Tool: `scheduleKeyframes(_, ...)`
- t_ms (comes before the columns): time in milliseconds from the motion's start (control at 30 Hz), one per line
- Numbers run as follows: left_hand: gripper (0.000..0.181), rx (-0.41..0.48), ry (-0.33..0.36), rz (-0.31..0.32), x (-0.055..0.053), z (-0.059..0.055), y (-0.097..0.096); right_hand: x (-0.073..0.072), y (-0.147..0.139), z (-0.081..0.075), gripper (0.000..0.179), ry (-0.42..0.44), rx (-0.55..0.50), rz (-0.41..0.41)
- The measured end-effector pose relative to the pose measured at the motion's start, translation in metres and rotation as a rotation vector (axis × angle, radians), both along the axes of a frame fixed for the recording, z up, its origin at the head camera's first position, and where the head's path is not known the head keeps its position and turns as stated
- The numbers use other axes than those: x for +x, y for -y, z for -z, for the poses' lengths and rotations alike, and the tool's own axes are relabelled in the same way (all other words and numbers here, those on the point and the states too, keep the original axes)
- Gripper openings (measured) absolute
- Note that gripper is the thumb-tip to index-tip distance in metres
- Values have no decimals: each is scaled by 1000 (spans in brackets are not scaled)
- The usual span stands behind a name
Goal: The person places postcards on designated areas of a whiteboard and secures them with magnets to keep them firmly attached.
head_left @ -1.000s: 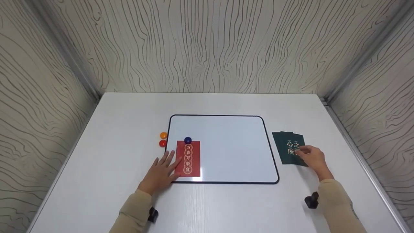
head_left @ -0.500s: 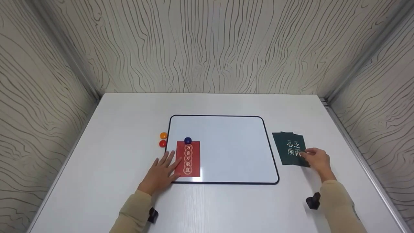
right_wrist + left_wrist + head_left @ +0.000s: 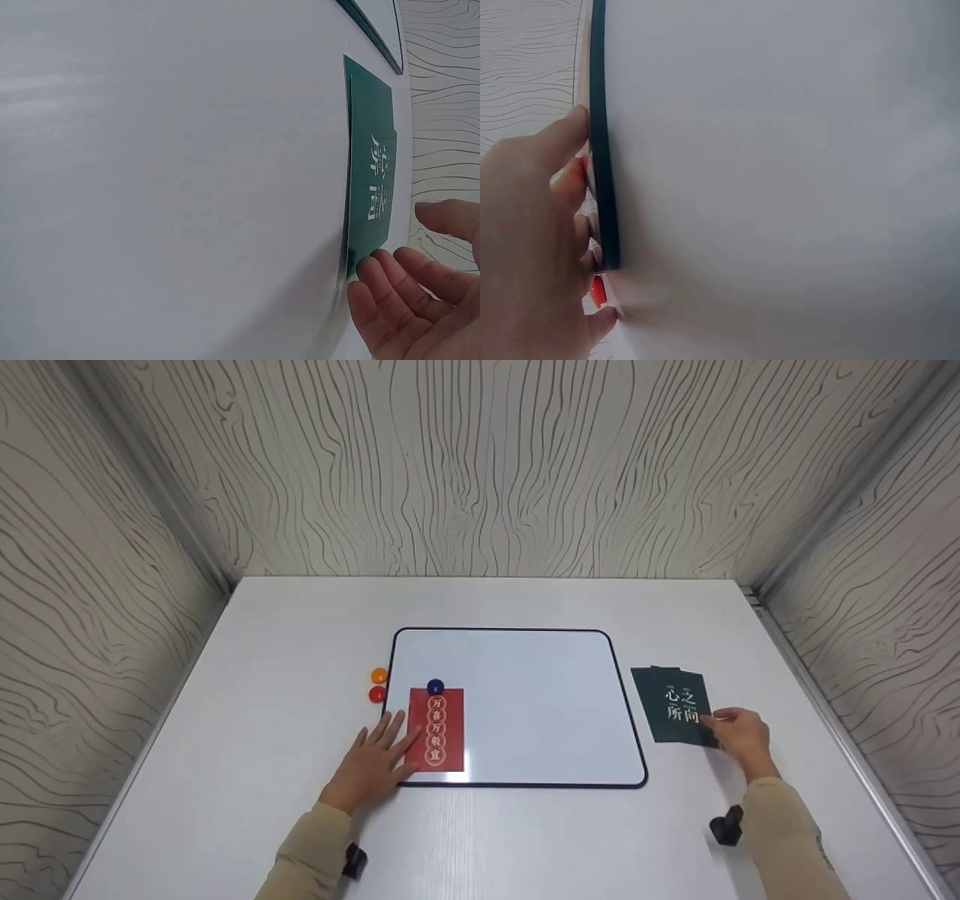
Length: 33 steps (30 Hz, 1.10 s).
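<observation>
In the head view my left hand (image 3: 367, 765) lies with fingers spread at the left edge of a red envelope (image 3: 450, 735) with pale Chinese characters. The envelope lies on a black-rimmed whiteboard (image 3: 551, 697), and a dark blue round magnet (image 3: 436, 686) sits at its top edge. My right hand (image 3: 741, 739) is at the right edge of a fanned stack of dark green envelopes (image 3: 656, 705) with white characters. In the right wrist view its fingertips (image 3: 367, 266) come right at the stack's end, and the thumb (image 3: 442, 216) stands apart from them.
An orange magnet (image 3: 379, 675) and a red magnet (image 3: 377, 694) lie beside the whiteboard's left edge. The white table (image 3: 525, 840) is enclosed by wood-grain panels (image 3: 480, 472) at the back and sides. Small black objects (image 3: 726, 826) show beside both sleeves.
My right hand has slid a little to the right and down across the green envelopes to their right edge, uncovering more of the characters. My left hand and the red envelope have stayed put.
</observation>
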<state>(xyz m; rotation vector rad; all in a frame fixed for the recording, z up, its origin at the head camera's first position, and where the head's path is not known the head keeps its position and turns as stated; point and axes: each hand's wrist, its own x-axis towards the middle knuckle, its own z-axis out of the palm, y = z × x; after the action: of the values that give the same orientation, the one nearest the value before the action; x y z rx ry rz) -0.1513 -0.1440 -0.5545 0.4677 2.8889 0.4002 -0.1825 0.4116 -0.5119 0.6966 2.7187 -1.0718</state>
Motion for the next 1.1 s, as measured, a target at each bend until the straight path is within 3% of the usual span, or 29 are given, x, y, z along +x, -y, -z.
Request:
scheduleKeyframes(500,61,-9,-4,-17,2,-2,-1,4,-4,6,49,37,37,49)
scheduleKeyframes(800,60,-3,2,-2,2,-2,0,2,6,7,68,80,43,47)
scheduleKeyframes(1100,61,1,10,-7,1,-3,-2,-2,16,12,81,79,43,135)
